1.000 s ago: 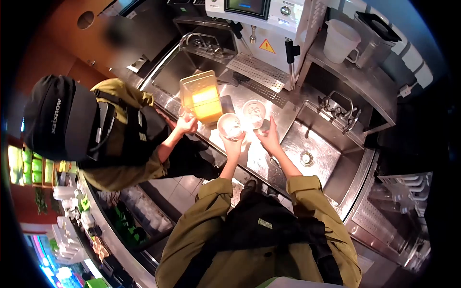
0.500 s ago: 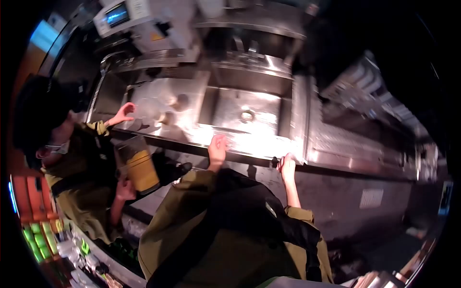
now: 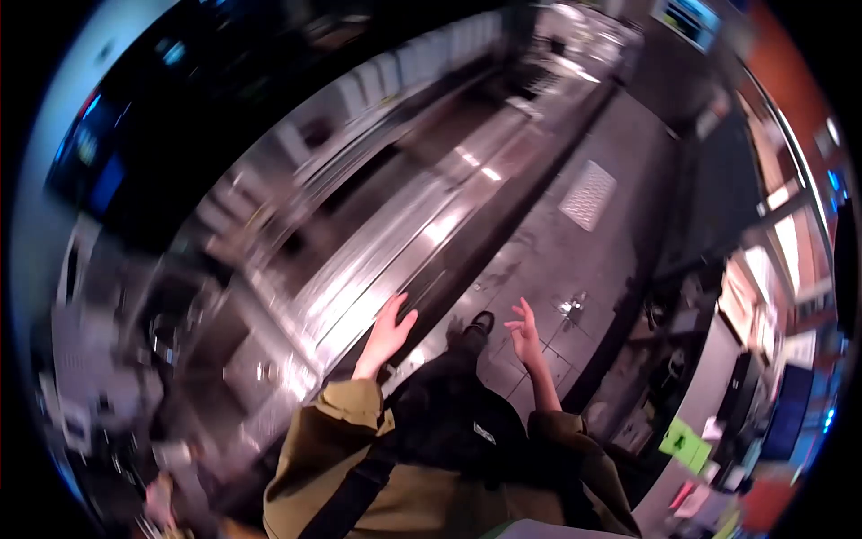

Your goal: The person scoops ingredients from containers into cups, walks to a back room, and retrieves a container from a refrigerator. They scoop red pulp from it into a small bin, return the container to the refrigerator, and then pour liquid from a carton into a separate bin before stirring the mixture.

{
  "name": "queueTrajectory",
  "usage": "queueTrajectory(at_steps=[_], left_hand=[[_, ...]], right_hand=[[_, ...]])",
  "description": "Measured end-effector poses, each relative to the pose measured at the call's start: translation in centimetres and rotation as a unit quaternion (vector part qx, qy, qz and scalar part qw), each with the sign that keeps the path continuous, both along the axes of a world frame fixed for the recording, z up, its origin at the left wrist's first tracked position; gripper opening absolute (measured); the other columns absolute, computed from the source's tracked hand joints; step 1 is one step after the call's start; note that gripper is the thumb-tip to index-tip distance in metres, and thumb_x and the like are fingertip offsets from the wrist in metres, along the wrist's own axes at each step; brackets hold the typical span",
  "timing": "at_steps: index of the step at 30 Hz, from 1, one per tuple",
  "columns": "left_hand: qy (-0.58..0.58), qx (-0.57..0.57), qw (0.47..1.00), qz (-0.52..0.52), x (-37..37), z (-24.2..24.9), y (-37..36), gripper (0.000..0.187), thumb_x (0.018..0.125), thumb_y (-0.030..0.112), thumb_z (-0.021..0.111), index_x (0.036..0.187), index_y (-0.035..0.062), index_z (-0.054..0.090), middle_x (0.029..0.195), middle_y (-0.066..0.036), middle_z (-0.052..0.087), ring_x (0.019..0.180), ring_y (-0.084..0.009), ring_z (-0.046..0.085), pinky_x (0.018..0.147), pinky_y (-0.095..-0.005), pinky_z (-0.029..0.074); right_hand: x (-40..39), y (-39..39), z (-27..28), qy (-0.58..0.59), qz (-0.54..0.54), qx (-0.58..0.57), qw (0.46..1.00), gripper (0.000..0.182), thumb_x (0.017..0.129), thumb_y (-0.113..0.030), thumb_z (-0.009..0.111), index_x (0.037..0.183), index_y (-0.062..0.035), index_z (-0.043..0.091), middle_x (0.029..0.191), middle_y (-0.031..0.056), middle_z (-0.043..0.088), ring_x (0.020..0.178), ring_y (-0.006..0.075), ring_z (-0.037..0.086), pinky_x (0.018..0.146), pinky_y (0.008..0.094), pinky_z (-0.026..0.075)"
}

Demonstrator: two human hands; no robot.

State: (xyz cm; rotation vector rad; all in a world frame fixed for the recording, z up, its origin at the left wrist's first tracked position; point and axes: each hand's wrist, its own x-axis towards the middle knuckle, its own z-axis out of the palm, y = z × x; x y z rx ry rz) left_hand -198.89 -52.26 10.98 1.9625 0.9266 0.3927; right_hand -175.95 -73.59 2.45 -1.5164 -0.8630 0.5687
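My left hand (image 3: 388,334) is open, its fingers apart, with nothing in it. It hangs beside the front edge of the long steel counter (image 3: 359,289); whether it touches the edge I cannot tell. To the right, my right hand (image 3: 525,331) is raised above the tiled floor (image 3: 539,269). Its fingers are spread and it holds nothing. One dark shoe (image 3: 483,322) shows on the floor between both hands.
A steel sink (image 3: 260,368) lies at the lower left, blurred. White containers (image 3: 377,81) line the counter's back. A light floor plate (image 3: 588,195) sits in the aisle. On the right stand a counter (image 3: 696,395) with a green paper (image 3: 685,445) and dark shelves (image 3: 646,350).
The view has swung right, from the sinks to the long counter and aisle. Both hands have left the sink's front edge and opened. The person with the yellow-filled container is no longer in view.
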Motion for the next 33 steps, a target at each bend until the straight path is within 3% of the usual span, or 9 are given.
queueTrajectory(at_steps=[6, 10, 16, 20, 21, 22, 24, 26, 33], left_hand=[[0.072, -0.087, 0.983, -0.146, 26.5, -0.2, 3.4, 0.058, 0.084, 0.034, 0.057, 0.126, -0.0019, 0.041, 0.129, -0.022, 0.043, 0.123, -0.0318, 0.039, 0.102, -0.0368, 0.031], [0.007, -0.004, 0.971, -0.238, 47.9, 1.5, 4.1, 0.062, 0.082, 0.037, 0.058, 0.129, 0.0007, 0.039, 0.134, -0.023, 0.037, 0.127, -0.0324, 0.033, 0.104, -0.0373, 0.028], [-0.036, 0.052, 0.929, -0.365, 75.4, 4.9, 3.4, 0.068, 0.082, 0.038, 0.058, 0.134, 0.0042, 0.032, 0.138, -0.023, 0.03, 0.13, -0.0339, 0.026, 0.106, -0.0386, 0.024], [-0.003, 0.038, 0.932, -0.36, 91.7, 2.7, 5.8, 0.069, 0.081, 0.036, 0.059, 0.133, 0.0008, 0.032, 0.137, -0.024, 0.031, 0.13, -0.0327, 0.027, 0.106, -0.0376, 0.024], [0.007, 0.034, 0.937, -0.347, 95.5, 0.5, 6.8, 0.068, 0.08, 0.035, 0.06, 0.132, -0.0009, 0.034, 0.135, -0.025, 0.034, 0.128, -0.0336, 0.03, 0.105, -0.0376, 0.025], [0.019, 0.028, 0.943, -0.332, 99.0, -1.0, 7.4, 0.068, 0.079, 0.034, 0.061, 0.13, -0.0026, 0.036, 0.132, -0.026, 0.038, 0.127, -0.0344, 0.033, 0.104, -0.0376, 0.027], [0.045, -0.01, 0.95, -0.307, 106.1, -0.9, 7.9, 0.067, 0.078, 0.031, 0.06, 0.129, -0.0039, 0.036, 0.129, -0.027, 0.04, 0.124, -0.0357, 0.037, 0.103, -0.0379, 0.029], [0.04, 0.029, 0.952, -0.302, 112.5, 0.3, 8.8, 0.068, 0.077, 0.031, 0.061, 0.13, -0.0035, 0.035, 0.131, -0.027, 0.038, 0.126, -0.0362, 0.034, 0.104, -0.0384, 0.028], [-0.006, 0.03, 0.995, -0.098, 127.9, 3.2, 17.9, 0.066, 0.08, 0.038, 0.057, 0.128, -0.0027, 0.038, 0.13, -0.025, 0.041, 0.123, -0.0352, 0.038, 0.102, -0.0392, 0.03]], right_hand=[[22.7, -6.8, -4.2, 0.088, -0.227, -0.22, 0.945, 0.053, 0.081, -0.002, 0.045, 0.132, -0.0098, 0.035, 0.112, 0.0127, 0.051, 0.078, 0.0153, 0.057, 0.063, 0.0267, 0.046], [36.3, -13.6, -4.4, 0.177, -0.346, -0.21, 0.897, 0.032, 0.087, -0.012, 0.045, 0.119, -0.0075, 0.047, 0.092, 0.004, 0.054, 0.071, 0.0142, 0.058, 0.057, 0.0267, 0.046], [50.4, -19.7, -6.3, 0.283, -0.495, -0.175, 0.803, 0.027, 0.088, -0.015, 0.045, 0.114, -0.0094, 0.049, 0.087, 0.0042, 0.053, 0.06, 0.0128, 0.055, 0.049, 0.0259, 0.045], [64.4, -22.7, -11.1, 0.376, -0.521, -0.256, 0.722, 0.029, 0.086, -0.015, 0.045, 0.114, -0.0095, 0.048, 0.087, 0.0063, 0.053, 0.062, 0.022, 0.06, 0.044, 0.0325, 0.048], [68.6, -23.0, -11.9, 0.373, -0.533, -0.232, 0.723, 0.029, 0.085, -0.015, 0.045, 0.113, -0.0082, 0.049, 0.084, 0.0071, 0.053, 0.065, 0.0258, 0.061, 0.044, 0.0341, 0.049], [73.3, -22.4, -10.7, 0.375, -0.525, -0.242, 0.725, 0.027, 0.085, -0.018, 0.044, 0.109, -0.0084, 0.053, 0.084, 0.0037, 0.055, 0.06, 0.0146, 0.058, 0.043, 0.0251, 0.043], [83.9, -21.5, -11.0, 0.352, -0.532, -0.176, 0.75, 0.023, 0.085, -0.015, 0.047, 0.107, -0.0085, 0.051, 0.074, 0.0062, 0.053, 0.057, 0.0212, 0.056, 0.044, 0.0334, 0.047], [95.9, -19.2, -11.0, 0.361, -0.512, -0.18, 0.759, 0.017, 0.085, -0.021, 0.05, 0.097, -0.0089, 0.052, 0.071, 0.0028, 0.052, 0.053, 0.0156, 0.053, 0.041, 0.0261, 0.04], [135.8, 2.5, -5.9, 0.159, -0.295, -0.149, 0.93, 0.013, 0.09, -0.018, 0.047, 0.098, -0.01, 0.054, 0.072, 0.0006, 0.054, 0.053, 0.0104, 0.053, 0.041, 0.0229, 0.04]])
